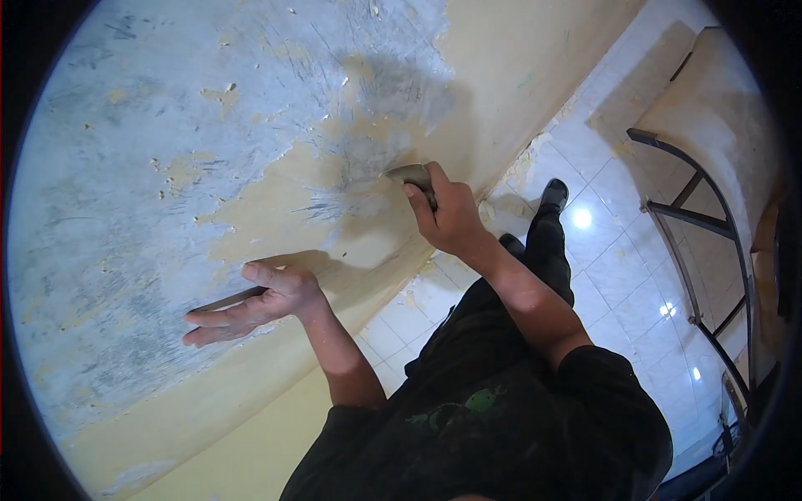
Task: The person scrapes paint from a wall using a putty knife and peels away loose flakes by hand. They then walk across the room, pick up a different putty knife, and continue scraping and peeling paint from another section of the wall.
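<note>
My right hand (451, 209) is closed around a scraper (411, 175), whose metal blade points at the wall near a scratched grey patch. Yellowish paint (267, 204) with ragged edges surrounds that patch, and bare grey-blue plaster (109, 217) spreads over the wall to the left. My left hand (259, 305) is stretched out at the wall lower left, fingers extended and thumb apart, holding nothing. Its shadow falls on the wall beside it.
Flakes of paint lie along the base of the wall (522, 163). White tiles (622, 250) cover the floor, where my shoe (554, 194) stands. On the right is a dark metal frame (706, 221) next to a beige panel (710, 92).
</note>
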The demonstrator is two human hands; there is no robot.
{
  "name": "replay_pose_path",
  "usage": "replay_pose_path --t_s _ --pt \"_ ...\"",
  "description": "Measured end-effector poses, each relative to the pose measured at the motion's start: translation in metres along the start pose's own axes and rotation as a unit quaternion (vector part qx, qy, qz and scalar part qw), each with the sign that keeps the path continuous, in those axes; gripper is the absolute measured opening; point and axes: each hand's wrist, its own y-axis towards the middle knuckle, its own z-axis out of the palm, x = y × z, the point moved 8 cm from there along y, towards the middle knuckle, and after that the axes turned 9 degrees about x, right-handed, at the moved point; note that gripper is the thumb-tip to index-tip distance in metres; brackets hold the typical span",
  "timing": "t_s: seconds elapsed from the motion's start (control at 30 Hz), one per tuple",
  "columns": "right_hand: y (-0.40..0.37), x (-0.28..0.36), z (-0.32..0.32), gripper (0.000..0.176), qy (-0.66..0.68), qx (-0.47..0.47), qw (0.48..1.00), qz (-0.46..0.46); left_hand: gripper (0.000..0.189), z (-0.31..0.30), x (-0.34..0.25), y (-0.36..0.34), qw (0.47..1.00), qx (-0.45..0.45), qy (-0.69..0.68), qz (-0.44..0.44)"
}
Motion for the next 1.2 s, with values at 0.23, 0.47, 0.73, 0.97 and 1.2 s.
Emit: replay_pose_path --t_s 0.23,0.47,0.73,0.97,1.2 --pt "-0.001 0.002 0.0 0.022 -0.023 0.006 1.0 -0.013 0.078 0.0 0.0 -0.001 0.999 -0.02 -0.023 0.024" --pt "0.006 0.015 -0.012 0.021 -0.087 0.043 0.994 -0.059 0.078 -0.002 0.0 -0.002 1.0 -0.003 -0.012 -0.002" --pt "-0.001 0.009 -0.001 0.019 -0.083 0.05 0.995 -0.018 0.079 0.0 0.001 -0.003 1.0 0.013 0.008 -0.001" --pt "-0.032 -0.034 0.008 0.015 0.28 0.009 0.946 0.163 0.083 0.002 0.0 -0.008 0.999 0.031 0.01 0.003" --pt "-0.04 -0.044 0.015 0.019 0.37 0.026 0.9 0.23 0.104 0.019 -0.008 -0.064 0.983 0.163 -0.009 0.081"
